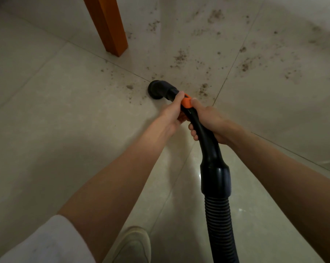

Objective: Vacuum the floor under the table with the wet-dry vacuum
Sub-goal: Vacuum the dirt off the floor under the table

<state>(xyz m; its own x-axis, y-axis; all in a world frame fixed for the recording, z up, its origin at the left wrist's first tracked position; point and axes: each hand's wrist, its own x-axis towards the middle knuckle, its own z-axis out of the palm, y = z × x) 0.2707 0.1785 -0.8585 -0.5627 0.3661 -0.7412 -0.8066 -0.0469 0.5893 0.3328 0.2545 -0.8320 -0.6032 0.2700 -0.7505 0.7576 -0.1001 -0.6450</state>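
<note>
Glossy pale beige floor tiles [65,114] with thin dark grout lines, speckled with dark brown-grey scattered dirt crumbs [180,56] in patches. Orange-brown square wooden table leg [107,23], faint grain. Black plastic vacuum nozzle [157,90]; black curved wand handle [204,137] with bright orange plastic slider [186,103]; black ribbed corrugated hose [220,224]. White sleeve [52,242]. Dull beige-grey shoe [133,245].

Wooden table leg [111,25] standing ahead-left of the nozzle [157,90], open tiled floor [264,103] to the right
</note>
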